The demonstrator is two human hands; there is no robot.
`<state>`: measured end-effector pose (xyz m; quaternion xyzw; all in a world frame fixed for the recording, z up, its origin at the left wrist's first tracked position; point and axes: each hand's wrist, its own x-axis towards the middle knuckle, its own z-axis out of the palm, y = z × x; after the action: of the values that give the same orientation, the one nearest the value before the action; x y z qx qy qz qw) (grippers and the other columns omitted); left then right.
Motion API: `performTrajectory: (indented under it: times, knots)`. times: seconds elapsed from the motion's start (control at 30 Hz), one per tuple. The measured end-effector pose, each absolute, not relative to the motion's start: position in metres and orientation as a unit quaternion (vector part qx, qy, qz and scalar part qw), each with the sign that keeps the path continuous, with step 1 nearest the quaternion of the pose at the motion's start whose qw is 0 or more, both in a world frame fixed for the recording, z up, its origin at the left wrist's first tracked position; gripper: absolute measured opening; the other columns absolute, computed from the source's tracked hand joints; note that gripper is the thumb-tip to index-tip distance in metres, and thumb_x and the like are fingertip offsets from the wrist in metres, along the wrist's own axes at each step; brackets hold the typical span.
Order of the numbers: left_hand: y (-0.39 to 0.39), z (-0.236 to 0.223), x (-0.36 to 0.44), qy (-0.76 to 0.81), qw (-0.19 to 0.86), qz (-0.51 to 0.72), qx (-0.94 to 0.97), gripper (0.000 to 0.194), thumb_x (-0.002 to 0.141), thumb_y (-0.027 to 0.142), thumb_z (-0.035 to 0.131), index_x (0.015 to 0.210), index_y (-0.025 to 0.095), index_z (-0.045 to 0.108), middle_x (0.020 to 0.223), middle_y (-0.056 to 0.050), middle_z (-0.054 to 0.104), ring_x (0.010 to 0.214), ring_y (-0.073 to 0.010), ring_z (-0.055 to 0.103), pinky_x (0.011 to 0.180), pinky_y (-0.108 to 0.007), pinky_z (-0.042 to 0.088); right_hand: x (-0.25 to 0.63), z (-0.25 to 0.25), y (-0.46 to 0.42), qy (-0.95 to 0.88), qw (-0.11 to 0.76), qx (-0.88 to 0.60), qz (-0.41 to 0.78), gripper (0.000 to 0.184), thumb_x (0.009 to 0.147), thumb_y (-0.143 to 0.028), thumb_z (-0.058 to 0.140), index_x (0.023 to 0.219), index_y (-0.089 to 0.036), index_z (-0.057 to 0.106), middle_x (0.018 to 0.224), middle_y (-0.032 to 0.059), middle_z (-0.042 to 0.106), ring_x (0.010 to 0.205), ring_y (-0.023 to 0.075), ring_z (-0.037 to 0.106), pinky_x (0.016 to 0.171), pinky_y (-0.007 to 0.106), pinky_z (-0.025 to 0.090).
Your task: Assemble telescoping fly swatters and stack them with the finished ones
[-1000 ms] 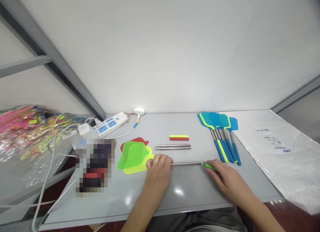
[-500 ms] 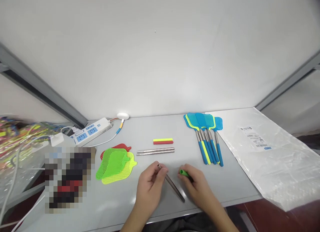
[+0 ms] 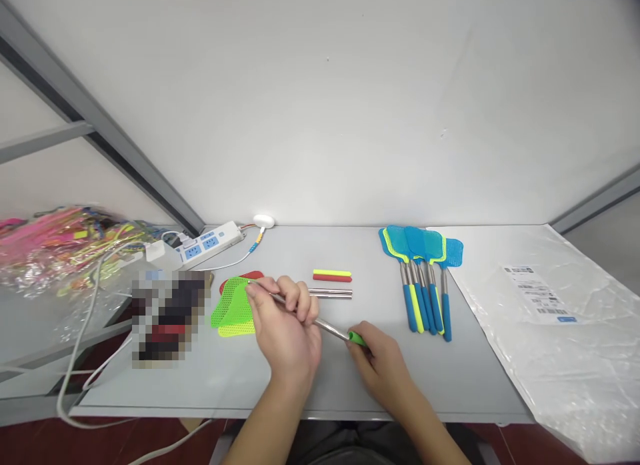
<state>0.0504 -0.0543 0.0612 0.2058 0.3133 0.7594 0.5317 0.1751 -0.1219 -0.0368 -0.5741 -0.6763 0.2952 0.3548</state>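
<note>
My left hand [image 3: 287,328] is closed around a thin metal rod [image 3: 327,327] held slantwise just above the grey table [image 3: 320,378]. My right hand [image 3: 383,365] pinches a green grip sleeve [image 3: 357,338] that meets the rod's lower right end. The rod's upper left tip reaches toward the stack of green, yellow and red mesh swatter heads [image 3: 231,308] lying beside my left hand. Two more metal rods [image 3: 333,293] and yellow and red grip sleeves [image 3: 332,275] lie just beyond my hands.
Several finished blue swatters with blue and yellow handles [image 3: 423,271] lie at the right. A clear plastic sheet with a label [image 3: 545,305] covers the table's right end. A power strip [image 3: 210,241] with cables and a bag of colourful parts [image 3: 55,241] sit at the left.
My left hand lifted the rod off the table and swung it slantwise toward the mesh heads. My right hand brought the green sleeve up to the rod's end.
</note>
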Motion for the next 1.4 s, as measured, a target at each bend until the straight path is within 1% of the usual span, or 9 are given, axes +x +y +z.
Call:
performTrajectory:
  times: [0.23,0.47,0.57,0.63,0.77,0.87,1.07,1.23,1.4]
  knots:
    - [-0.066,0.059,0.068,0.297,0.536,0.754,0.237,0.035,0.097,0.051,0.040,0.075,0.023,0.039,0.053,0.008,0.023,0.041,-0.0071,0.018,0.037,-0.018,0.019,0.174,-0.045,-0.125,-0.669,0.360,-0.573,0.306,0.017,0.095,-0.027,0.044,0.082,-0.021,0.054,0.066,-0.0035,0.049,0.060,0.0126,0.044,0.058,0.025,0.028]
    - [-0.071,0.058,0.066,0.275,0.541,0.751,0.260,0.037,0.096,0.052,0.039,0.074,0.023,0.038,0.053,0.008,0.022,0.041,-0.0067,0.017,0.037,-0.017,0.017,0.166,-0.042,-0.126,-0.657,0.386,-0.558,0.330,0.021,0.095,-0.029,0.044,0.078,-0.021,0.050,0.065,-0.0043,0.046,0.060,0.0120,0.041,0.057,0.024,0.027]
    - [-0.078,0.048,0.072,0.269,0.559,0.733,0.279,0.038,0.097,0.052,0.038,0.073,0.022,0.037,0.054,0.008,0.024,0.042,-0.0067,0.019,0.038,-0.017,0.020,0.160,-0.039,-0.126,-0.650,0.404,-0.544,0.343,0.021,0.095,-0.027,0.042,0.075,-0.021,0.047,0.065,-0.0041,0.046,0.060,0.0120,0.039,0.057,0.025,0.026]
    - [-0.083,0.040,0.075,0.272,0.556,0.723,0.308,0.038,0.097,0.051,0.037,0.072,0.022,0.037,0.055,0.007,0.028,0.043,-0.0074,0.025,0.041,-0.019,0.026,0.157,-0.037,-0.123,-0.644,0.419,-0.534,0.352,0.021,0.094,-0.026,0.042,0.074,-0.021,0.045,0.065,-0.0041,0.046,0.060,0.0119,0.039,0.057,0.025,0.026]
    - [-0.084,0.028,0.070,0.335,0.492,0.678,0.430,0.035,0.098,0.046,0.040,0.075,0.020,0.045,0.063,0.003,0.048,0.059,-0.0105,0.046,0.060,-0.023,0.040,0.153,-0.034,-0.114,-0.623,0.447,-0.520,0.376,0.022,0.093,-0.028,0.042,0.073,-0.021,0.040,0.065,-0.0042,0.045,0.060,0.0117,0.037,0.057,0.025,0.028]
    - [-0.078,0.027,0.060,0.373,0.459,0.629,0.504,0.034,0.099,0.044,0.039,0.078,0.020,0.049,0.073,-0.001,0.057,0.071,-0.0133,0.054,0.069,-0.026,0.042,0.147,-0.031,-0.104,-0.602,0.458,-0.509,0.411,0.025,0.094,-0.031,0.041,0.071,-0.021,0.040,0.064,-0.0044,0.044,0.059,0.0113,0.036,0.055,0.024,0.030]
    - [-0.074,0.023,0.053,0.378,0.428,0.547,0.612,0.034,0.101,0.040,0.032,0.076,0.021,0.046,0.068,0.000,0.053,0.062,-0.0140,0.048,0.061,-0.028,0.038,0.132,-0.028,-0.082,-0.563,0.482,-0.485,0.464,0.026,0.091,-0.040,0.045,0.081,-0.019,0.055,0.071,0.0005,0.052,0.071,0.0160,0.050,0.059,0.026,0.042]
    - [-0.070,0.012,0.053,0.353,0.308,0.521,0.713,0.037,0.101,0.040,0.027,0.072,0.022,0.042,0.065,-0.002,0.048,0.071,-0.0192,0.045,0.069,-0.033,0.037,0.131,-0.036,-0.077,-0.536,0.521,-0.484,0.455,0.031,0.090,-0.048,0.045,0.082,-0.020,0.055,0.071,0.0016,0.051,0.075,0.0184,0.049,0.063,0.028,0.045]
    - [-0.066,0.009,0.055,0.358,0.291,0.507,0.728,0.035,0.101,0.039,0.025,0.074,0.022,0.040,0.065,-0.002,0.048,0.070,-0.0198,0.044,0.068,-0.034,0.037,0.130,-0.048,-0.077,-0.517,0.550,-0.484,0.443,0.033,0.090,-0.050,0.046,0.077,-0.021,0.052,0.071,0.0009,0.050,0.072,0.0174,0.048,0.064,0.030,0.046]
